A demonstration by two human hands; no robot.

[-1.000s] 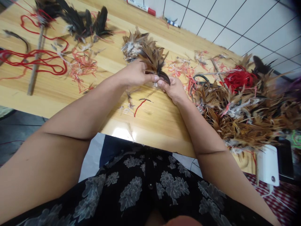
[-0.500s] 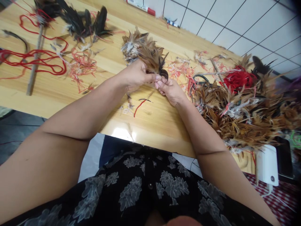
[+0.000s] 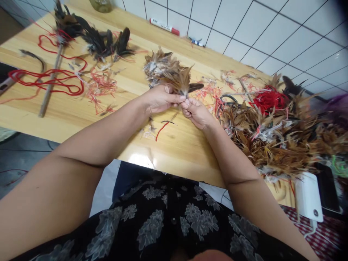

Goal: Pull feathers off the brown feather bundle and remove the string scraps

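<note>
My left hand (image 3: 161,99) is closed around the base of a small bunch of brown feathers (image 3: 182,80), which fans upward from the thumb and fingers. A dark feather (image 3: 196,87) juts out of the bunch to the right. Against the left thumb tip, my right hand (image 3: 194,111) pinches at the quill ends; what exactly lies between its fingertips is hidden. Just behind the left hand lies a clump of brown and grey feathers (image 3: 156,67). Below the hands, a short red string (image 3: 162,131) rests on the wooden table (image 3: 187,152).
Brown feather bundles (image 3: 261,141) heap at the right beside red string (image 3: 272,100). To the left lie a stick (image 3: 51,81), red cord (image 3: 69,87) and black feathers (image 3: 100,41). A marker (image 3: 164,26) sits by the tiled wall; a white charger (image 3: 308,197) stands lower right.
The dark feather, earlier bunched near my right fingertips, now points out to the right. My hands stay together at the feather base. The view has tilted up slightly.
</note>
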